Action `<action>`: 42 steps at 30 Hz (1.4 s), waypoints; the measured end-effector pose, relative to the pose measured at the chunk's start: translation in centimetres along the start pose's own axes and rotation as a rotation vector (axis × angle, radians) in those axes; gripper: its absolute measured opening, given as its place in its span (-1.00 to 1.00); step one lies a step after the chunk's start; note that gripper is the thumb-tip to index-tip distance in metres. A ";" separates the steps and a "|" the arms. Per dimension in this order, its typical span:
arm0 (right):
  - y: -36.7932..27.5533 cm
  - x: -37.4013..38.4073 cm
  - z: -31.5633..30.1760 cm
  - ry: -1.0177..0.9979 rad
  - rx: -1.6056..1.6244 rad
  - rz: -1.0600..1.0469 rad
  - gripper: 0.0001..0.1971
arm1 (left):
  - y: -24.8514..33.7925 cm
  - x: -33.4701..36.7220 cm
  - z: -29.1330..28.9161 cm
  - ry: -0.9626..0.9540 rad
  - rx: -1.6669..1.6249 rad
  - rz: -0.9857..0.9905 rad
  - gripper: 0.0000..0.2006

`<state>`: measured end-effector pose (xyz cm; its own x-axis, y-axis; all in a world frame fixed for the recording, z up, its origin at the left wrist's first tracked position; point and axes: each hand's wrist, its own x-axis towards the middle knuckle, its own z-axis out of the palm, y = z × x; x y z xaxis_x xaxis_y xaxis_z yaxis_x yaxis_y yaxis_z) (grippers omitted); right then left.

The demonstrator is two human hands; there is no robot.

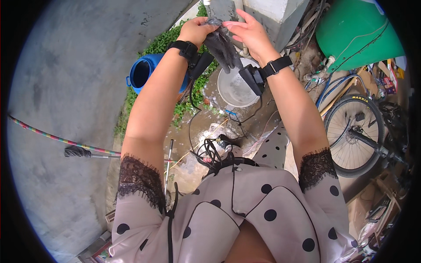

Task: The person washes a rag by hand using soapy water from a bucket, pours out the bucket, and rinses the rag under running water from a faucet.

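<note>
My left hand (194,31) is closed on the upper end of a dark grey, wet-looking cloth (220,47), which hangs down in loose folds. What kind of cloth or garment it is cannot be made out. Beside it my right hand (251,36) has its fingers spread, the tips close to the cloth's top edge; whether they touch it is unclear. Below the cloth's lower end stands a round pale basin (234,95) with water in it. Black straps with small dark devices sit on both wrists.
A blue barrel (151,65) stands by green plants at the left. On the right are a large green tank (351,33), hoses and a bicycle wheel (354,133). A brush-headed mop (78,151) and striped hose (52,136) lie left. The ground near my feet is wet.
</note>
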<state>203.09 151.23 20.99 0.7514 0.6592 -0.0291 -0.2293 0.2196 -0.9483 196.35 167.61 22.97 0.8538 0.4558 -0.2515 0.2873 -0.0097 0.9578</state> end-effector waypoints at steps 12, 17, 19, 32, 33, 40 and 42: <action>5.6 -1.4 5.1 0.117 -0.502 -0.514 -0.16 | 2.2 -2.3 -0.5 -0.183 -0.231 -0.047 -0.73; 8.9 -1.1 5.4 0.317 -0.564 -0.438 -0.34 | 4.0 -4.2 1.0 -0.213 -0.299 -0.034 -0.75; 12.0 -1.3 4.4 0.337 -0.501 -0.414 -0.52 | 4.5 -4.9 1.4 -0.243 -0.317 -0.046 -0.74; 20.3 -2.7 -1.9 0.190 -0.949 0.007 -0.65 | 0.4 -6.0 0.8 -0.128 -0.424 -0.007 -0.75; 21.0 -2.7 -2.1 0.191 -0.949 0.015 -0.65 | 0.1 -5.9 0.8 -0.129 -0.426 -0.014 -0.75; 23.6 -3.3 -3.1 0.150 -1.052 0.252 -0.76 | -2.1 -5.9 -0.4 -0.060 -0.417 -0.030 -0.73; 24.1 -3.7 -4.0 0.123 -1.072 0.303 -0.77 | -2.1 -6.1 -0.6 -0.031 -0.448 -0.032 -0.75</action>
<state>197.21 151.24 -3.03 0.8244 0.4920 -0.2799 0.1936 -0.7098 -0.6773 190.28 165.33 22.61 0.8622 0.4227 -0.2791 0.1030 0.3932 0.9137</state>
